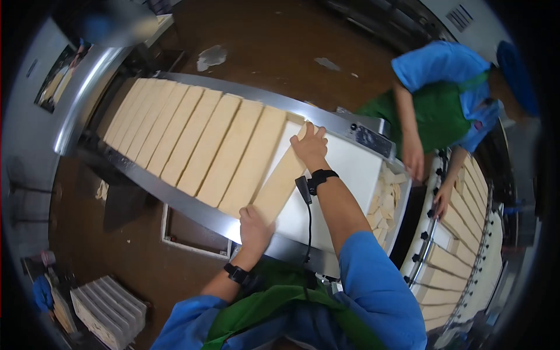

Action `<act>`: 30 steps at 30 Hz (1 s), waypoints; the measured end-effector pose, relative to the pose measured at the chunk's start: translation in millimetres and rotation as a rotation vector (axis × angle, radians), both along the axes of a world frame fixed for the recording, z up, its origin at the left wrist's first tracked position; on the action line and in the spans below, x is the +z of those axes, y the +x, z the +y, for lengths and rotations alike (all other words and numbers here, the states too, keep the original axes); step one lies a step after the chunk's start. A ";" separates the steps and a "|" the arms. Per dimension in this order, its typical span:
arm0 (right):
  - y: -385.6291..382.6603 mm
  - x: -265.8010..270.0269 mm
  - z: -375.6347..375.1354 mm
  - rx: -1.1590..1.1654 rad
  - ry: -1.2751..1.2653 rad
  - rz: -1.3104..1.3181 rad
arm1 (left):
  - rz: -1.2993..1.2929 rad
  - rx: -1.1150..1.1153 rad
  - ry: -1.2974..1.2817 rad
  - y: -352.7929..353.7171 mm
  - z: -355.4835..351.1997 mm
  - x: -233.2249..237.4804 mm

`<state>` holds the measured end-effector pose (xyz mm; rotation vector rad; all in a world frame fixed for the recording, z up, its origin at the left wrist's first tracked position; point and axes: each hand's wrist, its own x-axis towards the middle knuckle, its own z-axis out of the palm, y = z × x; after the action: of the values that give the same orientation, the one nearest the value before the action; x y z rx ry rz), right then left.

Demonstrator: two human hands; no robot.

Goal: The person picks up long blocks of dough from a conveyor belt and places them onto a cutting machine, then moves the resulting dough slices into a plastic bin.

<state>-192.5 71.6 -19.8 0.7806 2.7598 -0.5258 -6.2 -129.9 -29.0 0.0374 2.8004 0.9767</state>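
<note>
A long flat dough strip [281,182] lies slantwise at the right end of a row of similar strips. My left hand [255,228] grips its near end, fingers closed over the edge. At the far end, my right hand [311,143] has its fingers curled over the strip. Beside it, more dough strips [200,140] lie side by side on the conveyor [344,175], whose white belt shows to the right of my strip. Dark straps circle both wrists, and a black cable hangs from the right one.
Dough scraps [386,198] fill a tray at the conveyor's right end. A co-worker [443,99] in blue and green stands at the right, hands near a second rack of dough strips [458,233]. Grey stacked trays [108,309] stand on the floor at lower left. A metal roller [87,99] is at upper left.
</note>
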 end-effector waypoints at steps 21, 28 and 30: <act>384.6 89.7 290.1 -1.080 0.080 0.805 | 0.315 -0.818 0.354 76.9 249.2 83.9; 459.2 106.2 420.4 -1.229 0.007 0.514 | 0.368 -0.988 0.587 103.7 371.8 114.6; 478.9 100.1 451.1 -1.084 0.054 0.252 | 0.369 -1.046 0.581 97.3 399.4 108.9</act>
<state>286.4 522.6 80.3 2.3469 2.3080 -0.7403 91.2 269.6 79.9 1.6622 2.0567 1.4371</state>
